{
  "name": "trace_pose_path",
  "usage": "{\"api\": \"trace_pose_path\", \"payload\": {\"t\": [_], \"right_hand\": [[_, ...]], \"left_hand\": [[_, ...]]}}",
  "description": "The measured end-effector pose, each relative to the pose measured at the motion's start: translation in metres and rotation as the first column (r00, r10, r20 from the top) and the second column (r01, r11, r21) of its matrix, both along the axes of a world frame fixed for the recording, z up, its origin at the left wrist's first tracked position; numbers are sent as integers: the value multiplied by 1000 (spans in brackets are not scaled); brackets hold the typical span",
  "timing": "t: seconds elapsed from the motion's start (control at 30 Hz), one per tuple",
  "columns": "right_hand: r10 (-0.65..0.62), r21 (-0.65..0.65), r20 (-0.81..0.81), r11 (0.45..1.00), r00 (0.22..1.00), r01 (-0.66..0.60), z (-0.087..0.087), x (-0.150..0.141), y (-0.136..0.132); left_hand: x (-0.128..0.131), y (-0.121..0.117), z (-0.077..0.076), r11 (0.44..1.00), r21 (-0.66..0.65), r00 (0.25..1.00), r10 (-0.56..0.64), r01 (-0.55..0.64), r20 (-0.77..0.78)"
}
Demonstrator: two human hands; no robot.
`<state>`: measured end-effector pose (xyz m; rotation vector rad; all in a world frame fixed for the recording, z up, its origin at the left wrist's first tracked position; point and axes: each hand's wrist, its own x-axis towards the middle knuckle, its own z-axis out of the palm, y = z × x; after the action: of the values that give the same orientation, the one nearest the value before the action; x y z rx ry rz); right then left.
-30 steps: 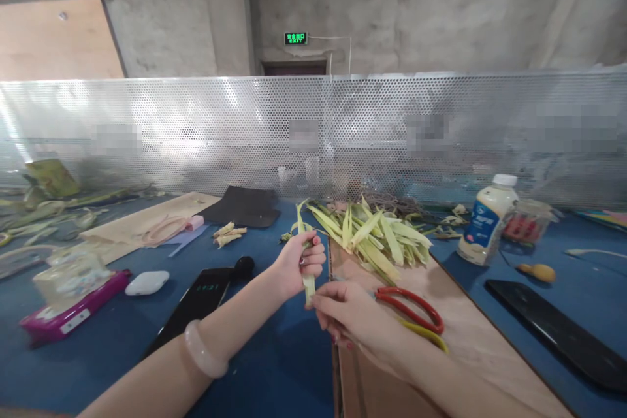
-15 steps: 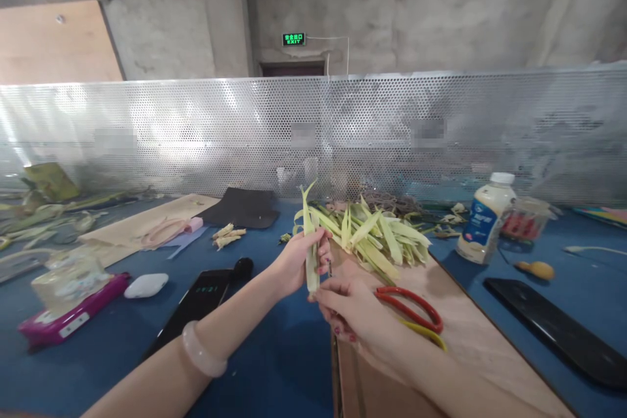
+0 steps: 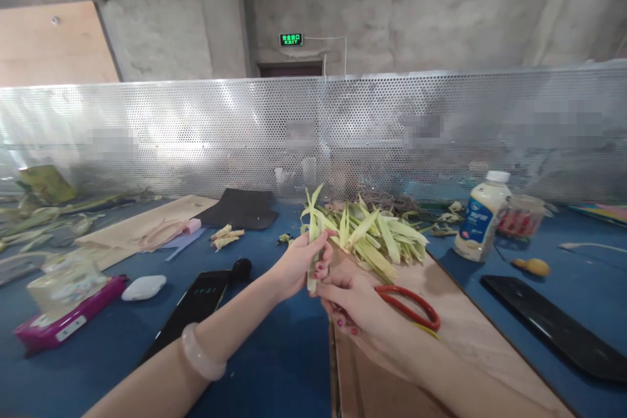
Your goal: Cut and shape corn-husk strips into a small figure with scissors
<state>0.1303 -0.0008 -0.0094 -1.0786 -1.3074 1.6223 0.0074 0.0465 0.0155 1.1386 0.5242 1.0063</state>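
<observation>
My left hand (image 3: pixel 301 264), with a pale bangle on its wrist, is closed around a bundle of pale green corn husk (image 3: pixel 314 223). The husk stands upright, its pointed tips fanning out above the fingers. At the lower end, my right hand (image 3: pixel 353 300) pinches the husk's base between thumb and fingers. Just beyond the hands lies a heap of loose corn husks (image 3: pixel 377 235) on a wooden board (image 3: pixel 470 339). Partly hidden by my right hand is a tool with red and yellow handles (image 3: pixel 414 304); its working end cannot be seen.
Left of my arms lie a phone (image 3: pixel 189 307), a white earbud case (image 3: pixel 144 287) and a purple power strip (image 3: pixel 71 317). A bottle (image 3: pixel 482 215), a small gourd (image 3: pixel 533 266) and a black slab (image 3: pixel 553 326) are to the right. A perforated metal screen (image 3: pixel 220 137) stands behind.
My left hand has turned from a fist to a grip with the thumb along the husk, now more exposed. My right hand stays at its base. The view has shifted slightly.
</observation>
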Motion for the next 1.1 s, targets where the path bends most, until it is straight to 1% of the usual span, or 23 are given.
{"api": "trace_pose_path", "payload": {"t": [0.17,0.23,0.37,0.53,0.6,0.77,0.87,1.1], "right_hand": [[21,10,-1,1000,1000,-21,-1,-1,2],[16,21,4,1000,1000,-16,-1,-1,2],[49,2,9,999,999,-49,-2,-1,2],[35,10,-95,999,995,-35,-5,-2,0],[27,2,-111,1000,993,-27,-6,-2,0],[29,1,-30,1000,999,-29,-5,-3,-1],[13,-7,-42,1000,999,-13,-5,-3,-1],[22,7,-17,1000,1000,-22,-7,-3,-2]], "left_hand": [[2,-1,-3,999,16,999,33,-33,-6],[5,-3,-4,997,18,997,72,-72,-1],[11,-7,-5,985,40,986,168,-168,1],[13,-8,-4,968,87,971,237,-235,-18],[13,-7,-5,962,103,966,257,-253,-24],[14,-7,-9,953,132,959,281,-274,-38],[15,-8,-9,952,133,958,284,-276,-46],[15,-9,-9,963,119,966,252,-243,-59]]}}
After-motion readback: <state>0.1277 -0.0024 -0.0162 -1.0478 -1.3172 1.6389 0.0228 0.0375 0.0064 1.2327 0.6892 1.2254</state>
